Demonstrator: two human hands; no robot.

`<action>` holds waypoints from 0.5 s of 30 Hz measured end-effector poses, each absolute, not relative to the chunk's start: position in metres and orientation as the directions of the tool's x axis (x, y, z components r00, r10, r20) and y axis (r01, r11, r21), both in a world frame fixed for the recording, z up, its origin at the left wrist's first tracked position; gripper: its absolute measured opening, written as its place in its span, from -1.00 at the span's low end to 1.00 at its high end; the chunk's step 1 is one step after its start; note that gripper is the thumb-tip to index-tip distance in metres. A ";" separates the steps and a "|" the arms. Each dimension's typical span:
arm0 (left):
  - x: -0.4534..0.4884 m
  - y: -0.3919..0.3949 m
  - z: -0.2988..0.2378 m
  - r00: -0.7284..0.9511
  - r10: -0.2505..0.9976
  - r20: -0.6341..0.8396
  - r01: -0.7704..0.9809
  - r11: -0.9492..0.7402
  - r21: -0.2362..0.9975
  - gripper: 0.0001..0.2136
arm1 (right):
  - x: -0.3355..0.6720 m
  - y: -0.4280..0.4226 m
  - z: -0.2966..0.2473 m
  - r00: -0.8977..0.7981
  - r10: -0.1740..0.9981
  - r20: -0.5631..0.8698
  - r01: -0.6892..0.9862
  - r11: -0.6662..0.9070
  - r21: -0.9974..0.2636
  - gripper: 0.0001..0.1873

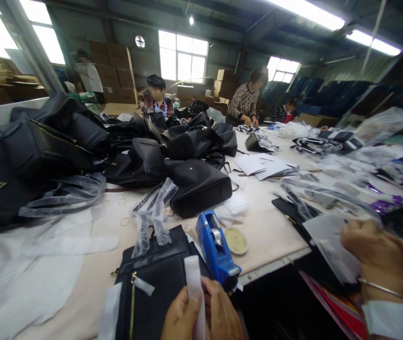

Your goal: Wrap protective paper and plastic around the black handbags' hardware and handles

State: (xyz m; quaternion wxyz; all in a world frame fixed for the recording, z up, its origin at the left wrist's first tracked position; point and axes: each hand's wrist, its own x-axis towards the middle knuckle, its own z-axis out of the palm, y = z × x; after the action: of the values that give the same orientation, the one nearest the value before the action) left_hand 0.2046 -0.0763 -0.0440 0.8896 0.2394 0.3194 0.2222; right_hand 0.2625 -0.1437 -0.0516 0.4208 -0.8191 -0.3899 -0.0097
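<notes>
White strip (pixel 193 274) stands nearly upright at the bottom centre of the frame, its upper end rising clear above the two hands gripping its lower part. The left hand (pixel 180 317) enters from the bottom edge, thumb laid along the strip's face, fingers closed against it. Just beside, the right hand (pixel 223 311) turns its back to the camera, knuckles bent and fingers curled in at the strip's right edge; its fingertips are partly hidden, so how tightly they press I cannot tell. Both hands are over a black bag (pixel 164 283) lying on the surface (pixel 268 241), with a blue tape dispenser (pixel 219 259) near the right hand, right of centre.
</notes>
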 end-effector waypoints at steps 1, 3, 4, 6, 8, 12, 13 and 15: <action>0.205 -0.077 -0.045 0.695 0.540 -0.475 -0.243 0.798 0.552 -0.59 | 0.262 -0.145 -0.056 0.700 0.623 0.350 0.661 -0.378 -0.649 -0.65; 0.205 -0.078 -0.048 0.696 0.522 -0.493 -0.245 0.817 0.521 -0.59 | 0.263 -0.150 -0.061 0.705 0.627 0.332 0.664 -0.418 -0.620 -0.63; 0.205 -0.079 -0.049 0.696 0.515 -0.500 -0.245 0.826 0.508 -0.58 | 0.266 -0.153 -0.063 0.695 0.649 0.308 0.659 -0.406 -0.632 -0.61; 0.204 -0.079 -0.050 0.692 0.501 -0.520 -0.231 0.836 0.498 -0.59 | 0.277 -0.163 -0.059 0.631 0.741 0.231 0.633 -0.319 -0.706 -0.53; 0.204 -0.078 -0.048 0.675 0.503 -0.539 -0.189 0.825 0.533 -0.62 | 0.292 -0.173 -0.048 0.500 0.859 0.114 0.541 -0.206 -0.815 -0.40; 0.206 -0.078 -0.034 0.722 0.529 -0.446 -0.148 0.748 0.647 -0.59 | 0.316 -0.179 -0.012 0.400 0.914 -0.063 0.218 -0.162 -0.963 -0.36; 0.207 -0.079 -0.028 0.736 0.529 -0.422 -0.136 0.727 0.673 -0.57 | 0.318 -0.176 -0.003 0.439 0.894 -0.088 0.169 -0.179 -0.969 -0.40; 0.208 -0.082 -0.019 0.746 0.527 -0.408 -0.096 0.691 0.717 -0.56 | 0.318 -0.167 0.012 0.520 0.844 -0.131 0.147 -0.239 -0.960 -0.55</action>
State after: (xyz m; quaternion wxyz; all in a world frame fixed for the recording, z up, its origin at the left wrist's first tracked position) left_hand 0.2080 -0.0816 -0.0191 0.8662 0.3499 0.3080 0.1798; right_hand 0.3175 -0.1671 0.0122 0.5081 -0.7086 -0.3496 0.3428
